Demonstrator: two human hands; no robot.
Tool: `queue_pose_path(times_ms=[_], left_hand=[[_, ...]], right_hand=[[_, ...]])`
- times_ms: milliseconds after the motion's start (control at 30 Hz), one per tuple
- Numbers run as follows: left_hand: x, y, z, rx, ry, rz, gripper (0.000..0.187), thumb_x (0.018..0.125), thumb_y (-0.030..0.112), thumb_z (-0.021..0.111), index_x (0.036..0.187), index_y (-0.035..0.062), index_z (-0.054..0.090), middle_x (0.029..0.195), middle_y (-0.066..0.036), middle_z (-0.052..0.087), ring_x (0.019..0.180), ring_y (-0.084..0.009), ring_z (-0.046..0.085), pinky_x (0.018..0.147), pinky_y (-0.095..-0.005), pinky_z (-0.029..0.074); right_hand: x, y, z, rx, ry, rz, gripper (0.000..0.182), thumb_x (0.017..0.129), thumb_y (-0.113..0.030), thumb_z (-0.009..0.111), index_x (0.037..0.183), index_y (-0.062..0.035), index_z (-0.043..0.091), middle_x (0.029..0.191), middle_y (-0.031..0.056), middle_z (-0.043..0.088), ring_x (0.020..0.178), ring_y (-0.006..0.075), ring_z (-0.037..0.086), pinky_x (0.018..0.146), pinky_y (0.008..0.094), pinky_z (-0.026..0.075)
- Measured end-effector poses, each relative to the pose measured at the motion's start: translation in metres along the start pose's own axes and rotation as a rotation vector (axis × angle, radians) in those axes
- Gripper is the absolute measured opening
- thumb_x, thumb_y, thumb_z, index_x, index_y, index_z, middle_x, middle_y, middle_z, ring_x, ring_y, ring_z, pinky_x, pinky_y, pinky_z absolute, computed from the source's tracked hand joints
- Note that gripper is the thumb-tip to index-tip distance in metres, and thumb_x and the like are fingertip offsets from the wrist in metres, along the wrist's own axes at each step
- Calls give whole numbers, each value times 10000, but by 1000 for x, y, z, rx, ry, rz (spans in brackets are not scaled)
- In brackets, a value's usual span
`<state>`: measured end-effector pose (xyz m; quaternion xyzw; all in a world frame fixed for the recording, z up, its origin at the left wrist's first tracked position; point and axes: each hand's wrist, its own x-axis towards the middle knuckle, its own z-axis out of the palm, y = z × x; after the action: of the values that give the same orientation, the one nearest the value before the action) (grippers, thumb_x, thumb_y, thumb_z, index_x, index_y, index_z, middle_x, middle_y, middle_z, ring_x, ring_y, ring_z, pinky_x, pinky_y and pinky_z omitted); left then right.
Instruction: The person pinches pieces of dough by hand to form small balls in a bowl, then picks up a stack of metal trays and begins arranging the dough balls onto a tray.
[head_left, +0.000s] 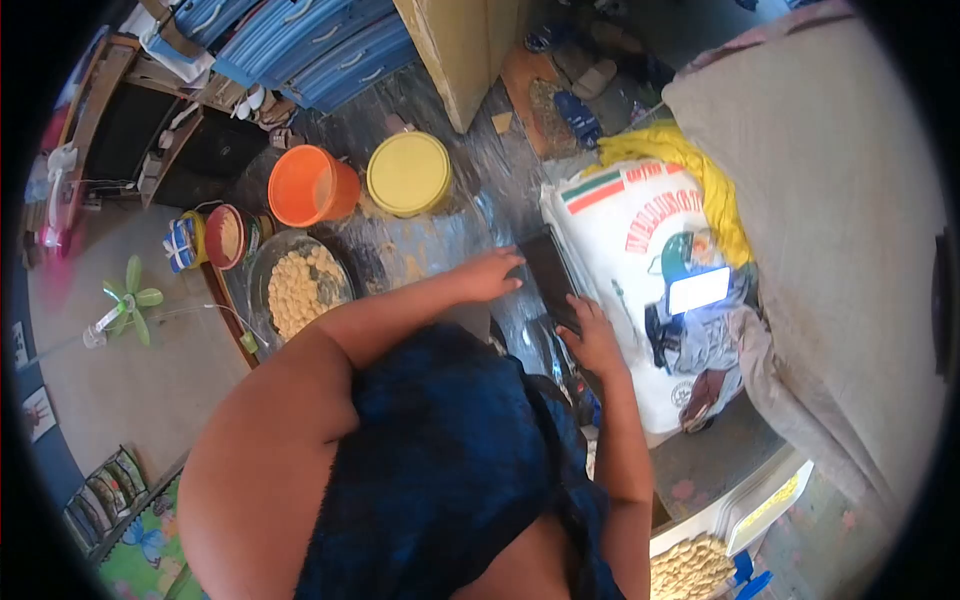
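My left hand (490, 275) reaches across my front, fingers loosely apart and nothing visible in them. Its fingertips are beside the left edge of a dark flat board-like piece (552, 278). On the other side, my right hand (595, 340) has its fingers spread, with the fingertips at that dark piece's lower right edge. A white printed sack (600, 235) lies just right of both hands. Behind my left forearm, a round dark tray (262, 275) holds many pale dough-like pieces (298, 290).
An orange bucket (305, 187) and a yellow-lidded tub (408, 175) stand on the floor ahead. A lit phone (699, 290) rests on crumpled clothes (710, 335) on the sack. Yellow cloth (725, 190) lies behind it. More pale pieces (690, 568) show at lower right.
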<state>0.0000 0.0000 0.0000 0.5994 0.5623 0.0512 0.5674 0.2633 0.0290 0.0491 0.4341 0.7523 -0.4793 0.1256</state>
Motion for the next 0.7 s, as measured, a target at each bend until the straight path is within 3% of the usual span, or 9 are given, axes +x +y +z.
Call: queue_pose_path(times_ms=[67, 100, 200, 267, 533, 700], left_hand=[[-27, 37, -10, 177, 196, 129, 546, 815, 335, 563, 1279, 88, 417, 1411, -223, 196, 1276, -436, 222, 1027, -473, 242], [-6, 42, 3, 230, 247, 215, 546, 815, 335, 563, 1279, 88, 417, 1411, -223, 196, 1276, -436, 222, 1027, -473, 242], [-74, 52, 19, 446, 213, 236, 549, 815, 322, 566, 1285, 86, 409, 1408, -235, 189, 1280, -434, 214, 1027, -474, 235], [-95, 56, 14, 510, 234, 177, 555, 815, 316, 571, 1291, 89, 400, 1412, -235, 181, 1284, -433, 206, 1031, -473, 223], [-143, 100, 10, 507, 231, 269, 524, 831, 295, 555, 1287, 88, 404, 1429, -203, 170, 1309, -394, 178, 1044, -456, 203], [-129, 53, -4, 514, 108, 270, 514, 835, 290, 552, 1285, 88, 407, 1423, -211, 178, 1307, -384, 189, 1046, -441, 209]], right_hand=[[-14, -18, 6, -13, 232, -6, 727, 729, -283, 651, 1346, -128, 299, 1393, 186, 259, 1258, 362, 285, 1010, 512, 234], [-13, 10, 10, -57, 335, -24, 727, 729, -283, 651, 1346, -128, 299, 1393, 186, 259, 1258, 362, 285, 1010, 512, 234], [-59, -10, 47, -112, 499, -1, 687, 743, -258, 641, 1335, -118, 322, 1376, 191, 285, 1238, 362, 308, 1005, 481, 246], [-82, -10, 59, -52, 543, 20, 680, 745, -257, 640, 1332, -118, 326, 1377, 191, 284, 1235, 364, 312, 1003, 480, 247], [-153, -24, 97, 164, 643, 146, 593, 766, -288, 620, 1289, -126, 392, 1361, 192, 316, 1228, 371, 331, 1003, 452, 263], [-182, -1, 155, 277, 867, 380, 566, 772, -252, 633, 1270, -95, 414, 1329, 212, 355, 1221, 366, 348, 998, 424, 290]])
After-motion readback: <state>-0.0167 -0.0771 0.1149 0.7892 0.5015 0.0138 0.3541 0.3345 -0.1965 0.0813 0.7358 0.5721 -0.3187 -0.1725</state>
